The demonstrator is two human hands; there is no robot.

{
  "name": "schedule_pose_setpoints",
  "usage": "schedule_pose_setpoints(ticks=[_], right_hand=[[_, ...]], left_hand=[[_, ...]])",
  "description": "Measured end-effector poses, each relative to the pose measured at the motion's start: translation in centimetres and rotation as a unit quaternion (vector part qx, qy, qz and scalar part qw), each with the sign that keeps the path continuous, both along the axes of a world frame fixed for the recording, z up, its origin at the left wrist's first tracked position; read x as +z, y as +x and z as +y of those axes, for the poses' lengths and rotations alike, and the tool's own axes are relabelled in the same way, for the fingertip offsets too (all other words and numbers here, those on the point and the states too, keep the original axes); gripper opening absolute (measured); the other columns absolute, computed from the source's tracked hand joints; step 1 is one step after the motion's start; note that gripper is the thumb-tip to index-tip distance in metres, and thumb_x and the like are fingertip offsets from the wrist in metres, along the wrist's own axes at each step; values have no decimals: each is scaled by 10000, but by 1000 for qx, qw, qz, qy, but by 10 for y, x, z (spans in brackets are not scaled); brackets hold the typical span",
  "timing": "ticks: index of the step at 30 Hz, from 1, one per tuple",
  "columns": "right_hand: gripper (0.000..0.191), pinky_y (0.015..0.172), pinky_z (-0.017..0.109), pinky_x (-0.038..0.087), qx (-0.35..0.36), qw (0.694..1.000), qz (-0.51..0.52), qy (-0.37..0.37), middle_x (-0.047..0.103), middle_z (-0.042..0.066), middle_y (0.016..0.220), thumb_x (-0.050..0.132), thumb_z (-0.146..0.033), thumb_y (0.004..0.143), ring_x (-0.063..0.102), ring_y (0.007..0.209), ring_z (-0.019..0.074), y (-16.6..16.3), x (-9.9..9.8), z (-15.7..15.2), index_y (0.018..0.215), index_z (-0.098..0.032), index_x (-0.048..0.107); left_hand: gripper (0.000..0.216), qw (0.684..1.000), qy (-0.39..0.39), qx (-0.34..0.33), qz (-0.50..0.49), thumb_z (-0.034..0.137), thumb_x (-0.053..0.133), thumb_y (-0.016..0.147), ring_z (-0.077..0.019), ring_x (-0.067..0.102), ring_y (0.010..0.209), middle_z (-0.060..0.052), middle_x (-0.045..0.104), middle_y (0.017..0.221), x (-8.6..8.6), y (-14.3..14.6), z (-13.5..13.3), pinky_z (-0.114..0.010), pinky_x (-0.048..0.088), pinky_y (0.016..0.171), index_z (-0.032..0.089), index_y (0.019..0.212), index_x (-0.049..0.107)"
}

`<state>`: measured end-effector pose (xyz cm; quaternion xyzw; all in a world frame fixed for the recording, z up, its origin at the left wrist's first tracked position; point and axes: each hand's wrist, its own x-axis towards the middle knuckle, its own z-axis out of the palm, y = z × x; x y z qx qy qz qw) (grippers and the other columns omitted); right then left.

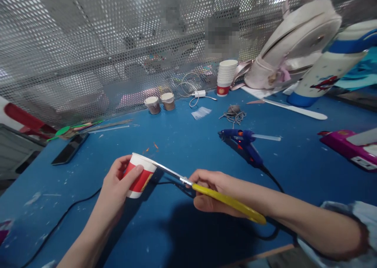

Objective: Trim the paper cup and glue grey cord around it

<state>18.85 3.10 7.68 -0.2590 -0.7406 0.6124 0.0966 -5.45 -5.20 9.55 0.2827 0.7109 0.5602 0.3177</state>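
Note:
Held slightly tilted in my left hand [119, 183] is a red and white paper cup [138, 183], with the thumb across its side and the fingers behind it. My right hand [210, 191] grips a pair of scissors [226, 199] with yellow handles. Their metal blades point left and meet the cup's rim at its right side. Whether the blades have cut into the paper I cannot tell. Beyond my right hand, a blue hot glue gun [243, 140] lies on the blue table [182, 142], a clear glue stick poking out of its back.
Two small cups [160, 104], a white cable [199, 94], stacked paper cups [226, 77] and grey string [235, 113] stand along the back. At right are a backpack [291, 44], a bottle [324, 72] and a white knife [297, 109]. A phone [70, 148] lies left. A black cord [67, 213] crosses the front.

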Motion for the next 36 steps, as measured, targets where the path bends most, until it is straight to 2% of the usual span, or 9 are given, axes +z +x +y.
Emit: schedule_pose_setpoints(ticks=[4, 9, 12, 17, 20, 24, 28, 32, 36], right_hand=[[324, 550, 221, 295, -9, 1000, 2, -2, 418, -83, 647, 658, -466, 786, 336, 575, 74, 0, 1, -3, 914, -215, 498], [343, 580, 219, 327, -3, 998, -45, 37, 530, -58, 720, 655, -485, 792, 415, 629, 89, 1, 14, -7, 949, -216, 512], [359, 571, 220, 314, -4, 995, -88, 49, 542, -58, 718, 654, -488, 785, 414, 621, 91, 0, 24, -10, 972, -213, 517], [360, 566, 220, 316, -19, 987, -144, 65, 549, -59, 732, 658, -501, 781, 417, 620, 100, 0, 34, -15, 980, -232, 526], [375, 552, 229, 304, -30, 979, -169, 111, 579, -44, 763, 693, -502, 761, 434, 623, 112, -1, 34, -17, 976, -234, 543], [431, 574, 248, 312, -52, 966, -180, 177, 637, -2, 834, 724, -514, 748, 505, 666, 147, -4, 30, -19, 1040, -229, 584], [460, 592, 261, 319, -53, 965, -163, 200, 650, 23, 862, 723, -521, 755, 539, 696, 169, -6, 27, -19, 1076, -218, 595], [462, 582, 257, 321, -41, 970, -162, 176, 652, 20, 881, 710, -529, 758, 526, 680, 159, -7, 28, -18, 1088, -228, 588], [449, 592, 257, 329, -39, 973, -158, 164, 654, 16, 907, 703, -529, 760, 523, 686, 156, -7, 29, -17, 1081, -236, 589]], left_hand=[[671, 999, -21, 2, 41, 533, 808, 581, -167, 633, 751, -39, 681, 979, 3, 1, -2, -256, 514, 620, 206, 1127, 597], [686, 992, -33, -7, 125, 513, 760, 631, -189, 642, 804, -64, 657, 1047, 8, 6, -5, -273, 524, 639, 211, 1215, 562], [682, 985, -27, -12, 168, 501, 700, 678, -203, 640, 868, -63, 640, 1106, 8, 8, -5, -304, 530, 712, 242, 1289, 542], [643, 975, -57, -35, 211, 537, 659, 697, -245, 632, 946, -69, 660, 1126, 5, 5, -4, -375, 512, 835, 239, 1262, 587], [621, 964, -65, -42, 256, 532, 660, 706, -256, 626, 998, -71, 648, 1189, 3, 4, -4, -379, 513, 869, 242, 1250, 591], [543, 944, -29, -21, 328, 507, 637, 740, -274, 588, 1117, -72, 621, 1255, -1, 4, -5, -393, 480, 955, 243, 1214, 601], [577, 963, -33, -23, 266, 522, 680, 705, -281, 609, 1071, -81, 645, 1197, -3, 1, -4, -409, 480, 942, 232, 1199, 610], [602, 985, -29, -33, 166, 504, 696, 699, -281, 635, 1022, -84, 670, 1126, -2, 3, -3, -403, 502, 895, 212, 1216, 598], [510, 968, -8, -8, 249, 487, 685, 714, -293, 590, 1127, -76, 636, 1231, -2, 6, -3, -399, 465, 964, 240, 1156, 619]])
